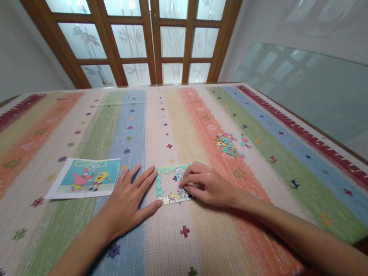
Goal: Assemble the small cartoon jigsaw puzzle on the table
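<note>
A partly filled jigsaw puzzle [159, 185] lies on the striped tablecloth, its border joined and cloth showing through a gap in the middle. My left hand [133, 195] rests flat with fingers spread, its fingertips and thumb touching the puzzle's left edge. Over the right part of the puzzle, my right hand [206, 184] has thumb and fingers pinched together at the gap's right side. Whatever sits between those fingertips is too small to make out. A printed picture sheet [86, 178] of cartoon figures lies left of my left hand.
Loose jigsaw pieces [228, 145] lie in a pile to the right, beyond my right hand, with a few just beside it. The striped tablecloth [188, 257] covers the table. Wooden glass-paned doors [150, 32] stand behind the far edge; a glass panel [317, 85] is at the right.
</note>
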Demonstrator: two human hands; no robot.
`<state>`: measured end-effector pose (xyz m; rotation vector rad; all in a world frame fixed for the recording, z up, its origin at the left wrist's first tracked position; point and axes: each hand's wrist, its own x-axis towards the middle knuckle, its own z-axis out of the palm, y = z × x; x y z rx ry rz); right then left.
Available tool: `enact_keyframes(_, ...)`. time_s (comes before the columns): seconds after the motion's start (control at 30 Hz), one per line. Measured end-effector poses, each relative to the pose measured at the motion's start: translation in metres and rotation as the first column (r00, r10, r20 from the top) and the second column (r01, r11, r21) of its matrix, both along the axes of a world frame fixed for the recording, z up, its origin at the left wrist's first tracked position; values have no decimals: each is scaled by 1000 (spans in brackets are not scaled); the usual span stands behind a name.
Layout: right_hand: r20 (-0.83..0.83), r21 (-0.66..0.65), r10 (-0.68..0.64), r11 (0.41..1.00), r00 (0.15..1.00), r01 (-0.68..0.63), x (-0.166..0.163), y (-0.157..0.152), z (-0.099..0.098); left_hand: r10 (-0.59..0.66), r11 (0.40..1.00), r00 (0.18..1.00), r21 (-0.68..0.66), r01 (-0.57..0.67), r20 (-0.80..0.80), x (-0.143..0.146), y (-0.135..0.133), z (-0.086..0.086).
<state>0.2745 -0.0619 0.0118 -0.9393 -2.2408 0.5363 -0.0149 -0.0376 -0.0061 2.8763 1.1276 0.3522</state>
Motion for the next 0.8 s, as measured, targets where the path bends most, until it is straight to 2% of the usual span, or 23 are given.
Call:
enact_keyframes(0.2, 120, 127, 146, 979, 982, -161, 7, -2, 6, 10, 1000, 1000, -3, -10, 4, 0, 1, 0)
enact_keyframes(0.3, 184, 171, 172, 964, 968, -204, 7, -3, 6, 7, 1000, 1000, -12, -7, -6, 0, 1, 1)
enact_keyframes(0.8, 331, 297, 71, 939, 941, -175, 1, -9, 4, -5, 1000, 1000, -8, 5, 21, -1, 0, -2)
